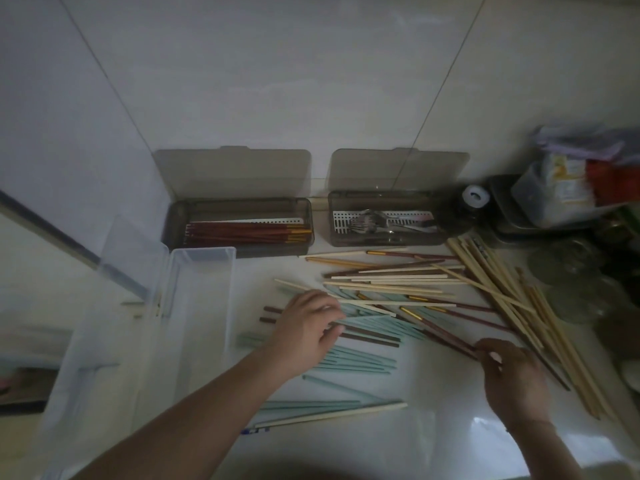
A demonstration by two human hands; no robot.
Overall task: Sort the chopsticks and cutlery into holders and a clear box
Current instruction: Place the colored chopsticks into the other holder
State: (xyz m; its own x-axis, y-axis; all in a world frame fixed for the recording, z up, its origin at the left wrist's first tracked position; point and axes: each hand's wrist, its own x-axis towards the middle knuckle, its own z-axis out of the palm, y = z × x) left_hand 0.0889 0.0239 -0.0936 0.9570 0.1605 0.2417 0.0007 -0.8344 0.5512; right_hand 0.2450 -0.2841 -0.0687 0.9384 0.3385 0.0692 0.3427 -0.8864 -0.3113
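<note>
A loose heap of chopsticks (398,289) covers the counter: pale wooden, teal and dark red ones with gold tips. My left hand (304,327) lies on the teal and brown chopsticks, fingers curled round a few of them. My right hand (509,379) pinches the end of a dark red chopstick (446,336) at the heap's right side. A smoky holder (239,223) at the back contains dark red chopsticks. A second smoky holder (388,220) contains forks and spoons. An open clear box (204,292) stands at the left.
Both holders have their lids propped open against the tiled wall. Glass lids (568,265), a steel tray (519,220) and packets (571,178) crowd the right edge. More teal chopsticks (346,365) lie near the counter's front, between my arms.
</note>
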